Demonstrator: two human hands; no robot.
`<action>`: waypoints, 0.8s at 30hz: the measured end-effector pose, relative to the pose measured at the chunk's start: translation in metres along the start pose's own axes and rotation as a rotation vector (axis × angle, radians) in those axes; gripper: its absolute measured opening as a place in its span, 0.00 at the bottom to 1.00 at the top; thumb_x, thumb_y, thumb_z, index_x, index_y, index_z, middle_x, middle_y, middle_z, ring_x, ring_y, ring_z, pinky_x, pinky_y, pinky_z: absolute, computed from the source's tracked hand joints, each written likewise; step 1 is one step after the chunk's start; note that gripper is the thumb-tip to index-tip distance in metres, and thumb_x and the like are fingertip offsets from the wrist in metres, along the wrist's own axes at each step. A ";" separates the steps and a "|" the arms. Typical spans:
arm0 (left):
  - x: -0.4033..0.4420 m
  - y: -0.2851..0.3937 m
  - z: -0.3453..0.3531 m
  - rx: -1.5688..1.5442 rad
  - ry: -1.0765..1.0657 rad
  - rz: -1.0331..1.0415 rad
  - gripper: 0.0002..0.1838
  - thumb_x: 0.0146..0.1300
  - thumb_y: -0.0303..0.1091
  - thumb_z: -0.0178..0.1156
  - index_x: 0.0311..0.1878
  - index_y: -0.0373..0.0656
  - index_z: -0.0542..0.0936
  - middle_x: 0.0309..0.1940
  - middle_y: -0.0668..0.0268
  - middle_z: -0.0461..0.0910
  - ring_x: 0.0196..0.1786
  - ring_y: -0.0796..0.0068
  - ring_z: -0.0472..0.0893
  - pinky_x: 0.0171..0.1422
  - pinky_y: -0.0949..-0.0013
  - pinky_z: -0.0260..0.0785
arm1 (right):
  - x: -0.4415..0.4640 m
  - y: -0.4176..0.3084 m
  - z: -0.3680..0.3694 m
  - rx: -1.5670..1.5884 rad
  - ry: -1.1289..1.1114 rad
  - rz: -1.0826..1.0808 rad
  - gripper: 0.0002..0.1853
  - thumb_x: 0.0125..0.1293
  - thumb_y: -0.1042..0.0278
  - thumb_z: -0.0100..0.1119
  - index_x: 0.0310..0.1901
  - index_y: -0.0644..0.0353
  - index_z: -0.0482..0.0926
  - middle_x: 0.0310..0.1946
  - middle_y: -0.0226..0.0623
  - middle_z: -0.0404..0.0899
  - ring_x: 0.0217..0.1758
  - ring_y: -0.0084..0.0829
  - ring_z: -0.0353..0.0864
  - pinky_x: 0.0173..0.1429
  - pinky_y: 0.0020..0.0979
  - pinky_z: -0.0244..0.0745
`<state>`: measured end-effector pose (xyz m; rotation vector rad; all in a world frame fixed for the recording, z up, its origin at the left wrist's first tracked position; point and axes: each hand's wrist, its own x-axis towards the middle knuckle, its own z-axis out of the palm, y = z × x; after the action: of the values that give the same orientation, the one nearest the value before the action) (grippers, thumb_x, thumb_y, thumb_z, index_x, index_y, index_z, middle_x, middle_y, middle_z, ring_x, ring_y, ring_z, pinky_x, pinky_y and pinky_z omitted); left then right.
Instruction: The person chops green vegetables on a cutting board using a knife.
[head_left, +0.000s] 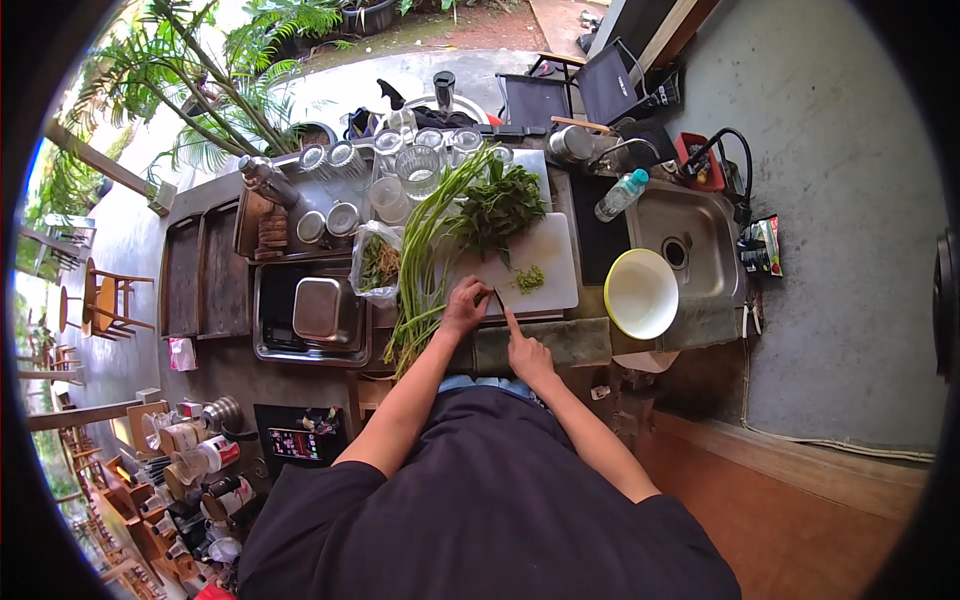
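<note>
My right hand (531, 358) grips a small knife (500, 299), its index finger stretched along the back toward the blade. Beside the blade, my left hand (466, 305) is closed, fingers bent down on the white cutting board (553, 245); what they pinch is hidden. Small chopped green pieces (529, 279) lie in a pile just past the knife. Long thin green stalks (425, 260) run along the board's left side and hang over the near edge. Dark green leaves (500, 208) cover the back of the board.
On the right are a white bowl with a yellow-green rim (642, 294), a sink (705, 225) and a water bottle (622, 195). To the left stand a plastic bag of vegetables (379, 264), a metal tray holding a lidded tin (318, 309), and several glasses (418, 170).
</note>
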<state>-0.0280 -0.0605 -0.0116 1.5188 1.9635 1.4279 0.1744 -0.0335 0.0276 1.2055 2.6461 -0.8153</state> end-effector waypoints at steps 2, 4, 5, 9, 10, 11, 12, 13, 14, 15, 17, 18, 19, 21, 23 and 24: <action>0.001 0.000 -0.001 0.013 0.002 0.025 0.06 0.54 0.21 0.67 0.36 0.38 0.84 0.36 0.56 0.80 0.45 0.52 0.81 0.50 0.57 0.74 | 0.004 -0.002 0.001 -0.009 0.009 -0.004 0.41 0.73 0.63 0.48 0.81 0.30 0.40 0.29 0.61 0.82 0.35 0.64 0.83 0.44 0.65 0.76; 0.002 0.000 -0.002 0.007 0.005 0.032 0.07 0.53 0.21 0.67 0.36 0.38 0.84 0.36 0.56 0.80 0.45 0.52 0.81 0.50 0.57 0.74 | 0.014 -0.006 0.003 -0.012 0.023 -0.002 0.41 0.73 0.63 0.48 0.81 0.30 0.40 0.29 0.61 0.82 0.35 0.64 0.84 0.45 0.65 0.76; 0.000 0.000 -0.002 0.001 0.006 0.034 0.07 0.53 0.21 0.67 0.37 0.38 0.84 0.37 0.56 0.80 0.45 0.52 0.80 0.49 0.57 0.74 | 0.017 -0.007 0.004 -0.014 0.034 0.002 0.41 0.72 0.63 0.48 0.81 0.30 0.41 0.29 0.60 0.82 0.35 0.64 0.84 0.45 0.65 0.76; 0.001 0.000 -0.001 -0.011 0.004 0.029 0.07 0.53 0.21 0.67 0.36 0.38 0.84 0.36 0.56 0.80 0.45 0.52 0.81 0.49 0.57 0.74 | 0.020 -0.008 0.004 0.008 0.046 0.010 0.41 0.72 0.64 0.48 0.81 0.31 0.41 0.28 0.60 0.83 0.36 0.64 0.84 0.45 0.65 0.76; 0.000 -0.001 -0.001 -0.012 0.005 0.029 0.07 0.53 0.21 0.67 0.36 0.38 0.84 0.36 0.56 0.80 0.44 0.51 0.81 0.49 0.57 0.74 | 0.018 -0.008 0.004 0.017 0.047 0.007 0.41 0.72 0.64 0.48 0.81 0.31 0.42 0.29 0.60 0.82 0.36 0.64 0.83 0.45 0.65 0.76; 0.000 -0.002 -0.001 -0.013 0.005 0.030 0.07 0.53 0.21 0.67 0.36 0.38 0.84 0.36 0.56 0.80 0.44 0.51 0.81 0.49 0.57 0.74 | 0.016 -0.007 0.004 0.028 0.048 0.004 0.40 0.72 0.64 0.48 0.81 0.31 0.42 0.29 0.61 0.82 0.36 0.64 0.83 0.45 0.65 0.75; 0.001 -0.002 -0.001 -0.012 0.002 0.031 0.07 0.53 0.21 0.67 0.36 0.38 0.84 0.36 0.56 0.80 0.44 0.51 0.81 0.49 0.57 0.74 | 0.012 -0.007 0.002 0.030 0.048 0.005 0.40 0.72 0.64 0.48 0.81 0.31 0.42 0.29 0.61 0.82 0.36 0.64 0.83 0.45 0.65 0.75; 0.001 -0.001 -0.001 -0.010 0.007 0.034 0.07 0.53 0.21 0.67 0.36 0.38 0.84 0.36 0.56 0.80 0.44 0.51 0.81 0.49 0.57 0.74 | 0.006 -0.007 0.000 0.039 0.040 0.011 0.40 0.72 0.63 0.48 0.81 0.30 0.43 0.29 0.61 0.82 0.36 0.65 0.83 0.46 0.65 0.75; 0.001 -0.001 -0.002 -0.009 0.012 0.038 0.07 0.53 0.21 0.67 0.36 0.38 0.84 0.36 0.56 0.80 0.44 0.51 0.81 0.49 0.57 0.74 | 0.003 -0.008 -0.002 0.047 0.030 0.017 0.39 0.72 0.63 0.48 0.81 0.30 0.44 0.29 0.62 0.82 0.37 0.65 0.83 0.46 0.65 0.75; 0.000 -0.001 -0.001 -0.010 0.013 0.036 0.07 0.53 0.21 0.67 0.36 0.38 0.84 0.36 0.56 0.80 0.44 0.51 0.81 0.49 0.57 0.74 | 0.001 -0.007 -0.002 0.046 0.029 0.017 0.39 0.72 0.63 0.48 0.81 0.30 0.44 0.29 0.62 0.82 0.37 0.65 0.83 0.46 0.65 0.75; 0.001 0.000 -0.001 0.005 0.001 0.025 0.07 0.53 0.21 0.67 0.36 0.38 0.84 0.36 0.56 0.80 0.44 0.52 0.81 0.49 0.57 0.74 | 0.001 -0.004 -0.005 0.024 0.018 0.024 0.39 0.72 0.63 0.48 0.81 0.29 0.45 0.29 0.62 0.82 0.37 0.65 0.83 0.47 0.65 0.75; 0.001 -0.001 0.000 0.007 0.003 0.023 0.07 0.53 0.21 0.67 0.36 0.38 0.84 0.36 0.56 0.80 0.44 0.52 0.81 0.49 0.57 0.74 | 0.001 -0.003 -0.005 0.024 0.017 0.020 0.39 0.72 0.63 0.48 0.81 0.29 0.45 0.29 0.62 0.82 0.37 0.65 0.83 0.47 0.65 0.75; 0.001 -0.002 0.000 0.012 0.003 0.031 0.07 0.53 0.21 0.67 0.36 0.38 0.84 0.36 0.56 0.80 0.44 0.52 0.81 0.49 0.57 0.74 | 0.002 -0.002 -0.005 0.016 0.024 0.014 0.39 0.72 0.63 0.48 0.81 0.29 0.46 0.29 0.62 0.82 0.37 0.65 0.83 0.47 0.65 0.75; -0.001 -0.004 0.000 0.019 -0.001 0.039 0.07 0.53 0.20 0.67 0.36 0.38 0.84 0.37 0.56 0.80 0.44 0.52 0.81 0.49 0.57 0.74 | 0.003 0.002 -0.006 0.012 0.032 0.009 0.39 0.72 0.63 0.48 0.81 0.28 0.46 0.29 0.62 0.82 0.37 0.65 0.83 0.47 0.65 0.75; 0.000 -0.005 0.001 0.007 0.001 0.017 0.07 0.53 0.21 0.68 0.36 0.38 0.84 0.37 0.56 0.80 0.44 0.52 0.81 0.48 0.57 0.74 | 0.005 0.009 -0.011 -0.008 0.072 0.003 0.39 0.72 0.62 0.49 0.81 0.29 0.45 0.29 0.62 0.82 0.36 0.65 0.83 0.46 0.65 0.75; 0.001 -0.003 0.000 0.007 0.003 0.019 0.07 0.53 0.21 0.68 0.36 0.38 0.84 0.37 0.56 0.80 0.44 0.52 0.81 0.48 0.57 0.74 | 0.005 0.010 -0.014 -0.009 0.074 0.001 0.39 0.72 0.62 0.49 0.81 0.29 0.45 0.29 0.62 0.82 0.36 0.65 0.83 0.46 0.65 0.75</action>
<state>-0.0302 -0.0600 -0.0138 1.5429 1.9628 1.4327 0.1799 -0.0174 0.0334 1.2592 2.7039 -0.7718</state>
